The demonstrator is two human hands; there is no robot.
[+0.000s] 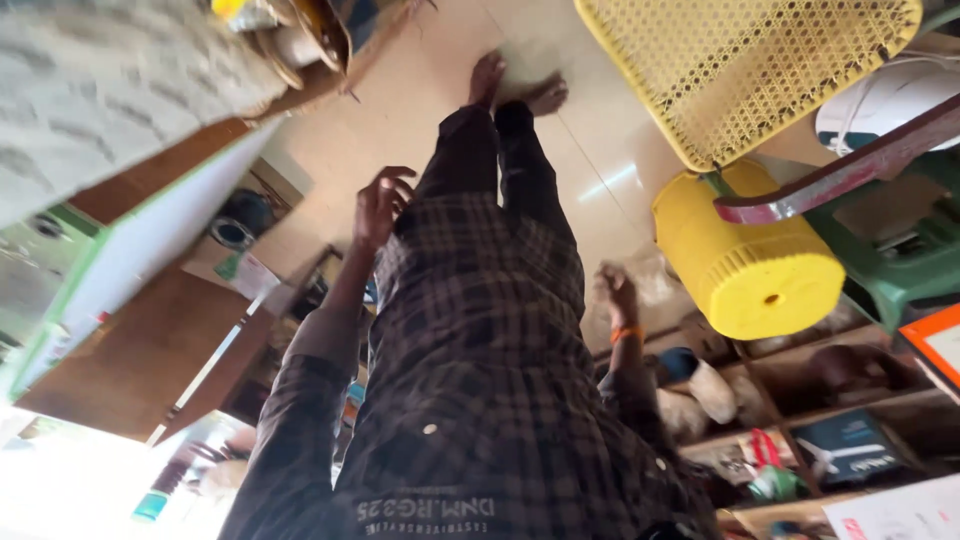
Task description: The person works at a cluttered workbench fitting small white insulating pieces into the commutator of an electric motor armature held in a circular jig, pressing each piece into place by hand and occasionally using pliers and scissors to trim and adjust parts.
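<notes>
A person stands on a pale floor (600,140), seemingly between actions. The left hand (383,205) is spread, its grip released and empty. The right hand (614,293) hangs near a yellow ribbed drum (750,270), not touching it; I cannot tell its grip. Grasping the drum would call for a sideways reach.

Pale tiled floor (420,110), cluttered wooden shelves (800,400).

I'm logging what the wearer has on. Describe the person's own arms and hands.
Both hands are bare. The left hand has no glove or band; its arm comes out of a dark checked shirt sleeve that ends short of the wrist. The right hand has an orange band round the wrist, with the same dark checked sleeve below it.
</notes>
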